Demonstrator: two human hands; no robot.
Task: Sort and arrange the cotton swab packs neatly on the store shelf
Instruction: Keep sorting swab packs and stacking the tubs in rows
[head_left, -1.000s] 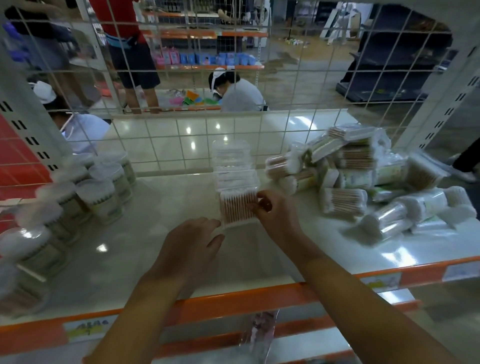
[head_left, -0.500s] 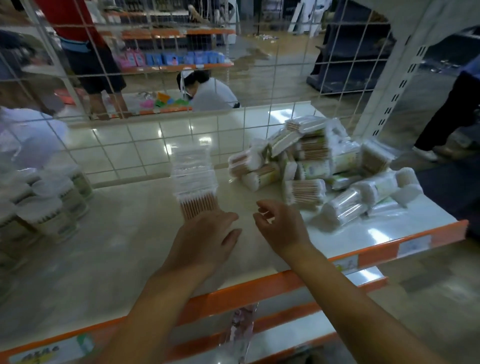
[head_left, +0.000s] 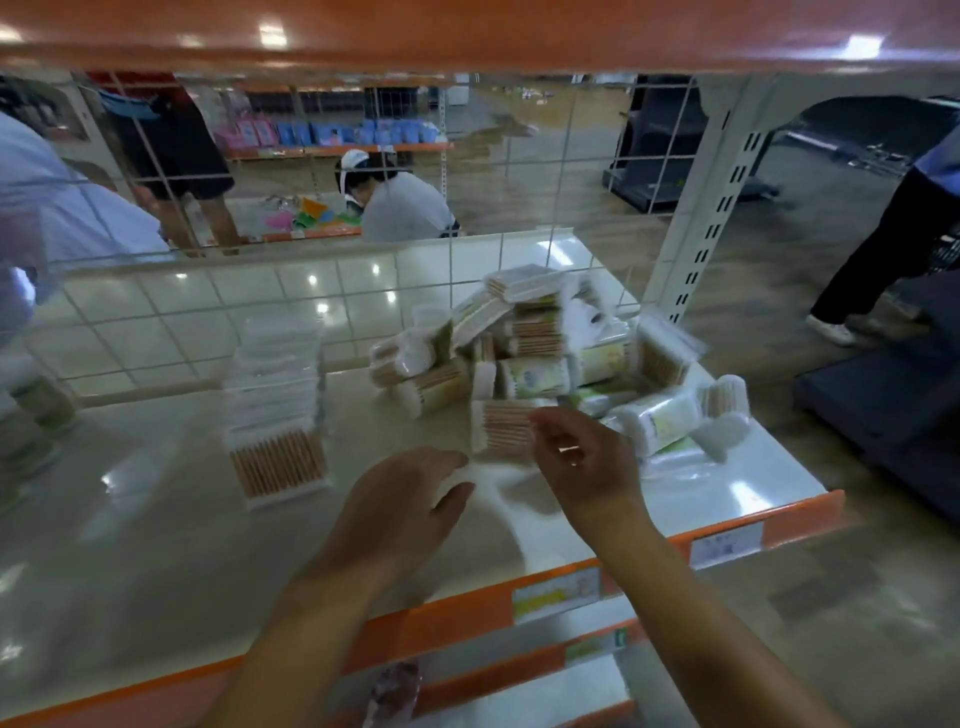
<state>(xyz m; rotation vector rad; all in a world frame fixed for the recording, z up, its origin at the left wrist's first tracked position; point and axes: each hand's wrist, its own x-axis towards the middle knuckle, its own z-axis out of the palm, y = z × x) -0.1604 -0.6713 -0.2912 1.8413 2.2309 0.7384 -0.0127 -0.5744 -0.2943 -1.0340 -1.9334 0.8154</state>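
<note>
Here, right hand (head_left: 582, 462) reaches into the loose heap (head_left: 540, 353), fingers curled at the nearest flat pack (head_left: 501, 428); blur hides whether it grips yet. Left hand (head_left: 405, 512) hovers relaxed, empty, probably ready to receive. Sorted row of packs (head_left: 275, 410) runs front to back at centre-left, keeping like with like. Bare shelf (head_left: 156, 545) lies left and ahead; orange lip (head_left: 452, 621) close below.

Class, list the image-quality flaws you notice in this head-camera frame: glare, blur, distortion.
Head view: ceiling lights glare off the glossy shelf; the right hand and the loose pile are motion-blurred; the neat stack is soft; the wide lens bends the upright.
</note>
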